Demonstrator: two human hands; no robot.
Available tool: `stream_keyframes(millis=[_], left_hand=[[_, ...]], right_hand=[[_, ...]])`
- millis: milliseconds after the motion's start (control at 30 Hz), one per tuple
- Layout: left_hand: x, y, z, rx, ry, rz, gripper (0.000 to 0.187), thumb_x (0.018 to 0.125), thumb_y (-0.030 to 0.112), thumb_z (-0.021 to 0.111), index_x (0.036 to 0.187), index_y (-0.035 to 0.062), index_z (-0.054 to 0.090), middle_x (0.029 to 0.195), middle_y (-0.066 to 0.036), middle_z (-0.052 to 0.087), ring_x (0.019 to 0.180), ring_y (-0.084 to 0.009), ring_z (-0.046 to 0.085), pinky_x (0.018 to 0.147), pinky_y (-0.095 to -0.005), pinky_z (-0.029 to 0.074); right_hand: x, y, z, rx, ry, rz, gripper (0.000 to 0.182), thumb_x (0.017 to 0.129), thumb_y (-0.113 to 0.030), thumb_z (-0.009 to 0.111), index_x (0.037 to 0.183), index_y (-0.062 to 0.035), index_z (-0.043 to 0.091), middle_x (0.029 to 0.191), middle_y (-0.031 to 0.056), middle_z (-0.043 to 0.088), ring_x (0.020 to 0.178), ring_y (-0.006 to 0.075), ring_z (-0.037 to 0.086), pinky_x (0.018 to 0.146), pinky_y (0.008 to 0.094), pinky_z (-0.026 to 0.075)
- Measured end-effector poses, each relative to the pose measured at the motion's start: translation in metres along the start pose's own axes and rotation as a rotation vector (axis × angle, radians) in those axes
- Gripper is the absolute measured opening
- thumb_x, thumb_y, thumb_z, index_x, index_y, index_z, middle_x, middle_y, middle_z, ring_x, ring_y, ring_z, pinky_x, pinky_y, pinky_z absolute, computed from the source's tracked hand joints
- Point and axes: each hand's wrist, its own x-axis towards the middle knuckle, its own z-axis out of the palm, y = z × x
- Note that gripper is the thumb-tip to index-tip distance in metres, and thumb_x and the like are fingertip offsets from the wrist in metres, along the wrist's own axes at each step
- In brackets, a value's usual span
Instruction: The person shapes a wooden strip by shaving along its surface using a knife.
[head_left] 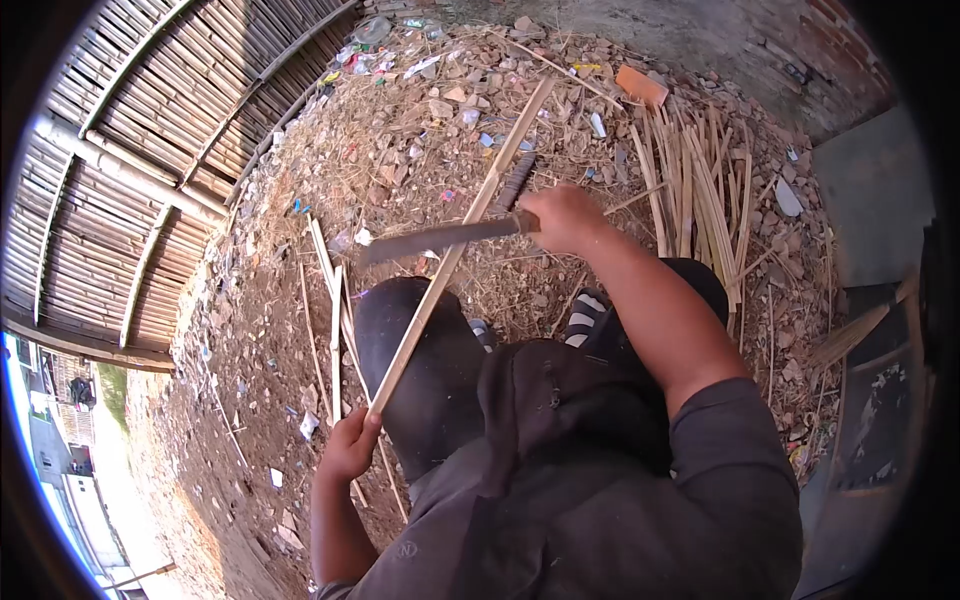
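**Blade Laid Across a Bamboo Strip Held at Its Near End**

The left hand [350, 447] was closed around the near end of a long bamboo strip [470, 225], whose long axis ran up and away from that hand, slanting toward the right. The right hand [562, 218] was fisted on the handle of a machete [440, 238], and the blade pointed out to the left from that fist, crossing the strip at about its middle, where the two seemed to touch. So the strip's far half lay beyond the right hand, its near half between the two hands, passing over a dark-clad knee [425, 370]. A bundle of split bamboo [705, 190] lay on the littered ground just right of the right hand
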Motion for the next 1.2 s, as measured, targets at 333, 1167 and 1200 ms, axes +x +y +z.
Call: stream_keyframes(millis=[333, 1167, 1200], left_hand=[[0.007, -0.002, -0.005, -0.228, -0.105, -0.093, 0.04, 0.109, 0.04, 0.051, 0.092, 0.0047, 0.06, 0.07, 0.005, 0.051, 0.064, -0.007, 0.045, 0.058, -0.0275, 0.04], [-0.005, -0.014, -0.007, -0.254, -0.065, -0.054, 0.036, 0.11, 0.037, 0.049, 0.089, 0.008, 0.056, 0.068, 0.005, 0.05, 0.058, -0.0055, 0.044, 0.051, -0.026, 0.038], [-0.003, -0.018, -0.007, -0.305, -0.097, -0.052, 0.037, 0.11, 0.038, 0.048, 0.088, 0.0089, 0.055, 0.067, 0.005, 0.049, 0.056, -0.0057, 0.045, 0.05, -0.0261, 0.038]], right_hand=[[-0.001, -0.035, -0.016, -0.025, -0.03, 0.028, 0.019, 0.076, -0.023, 0.072, 0.089, -0.0098, 0.066, 0.081, 0.0124, 0.07, 0.084, 0.0376, 0.07, 0.079, 0.0514, 0.055], [0.004, -0.011, -0.024, 0.017, 0.046, 0.277, 0.019, 0.078, -0.021, 0.07, 0.094, -0.0105, 0.069, 0.084, 0.0166, 0.071, 0.086, 0.0373, 0.071, 0.076, 0.0504, 0.056], [0.002, -0.016, -0.024, 0.103, 0.063, 0.284, 0.019, 0.078, -0.02, 0.07, 0.094, -0.0105, 0.069, 0.084, 0.0163, 0.071, 0.087, 0.0374, 0.071, 0.076, 0.0505, 0.056]])
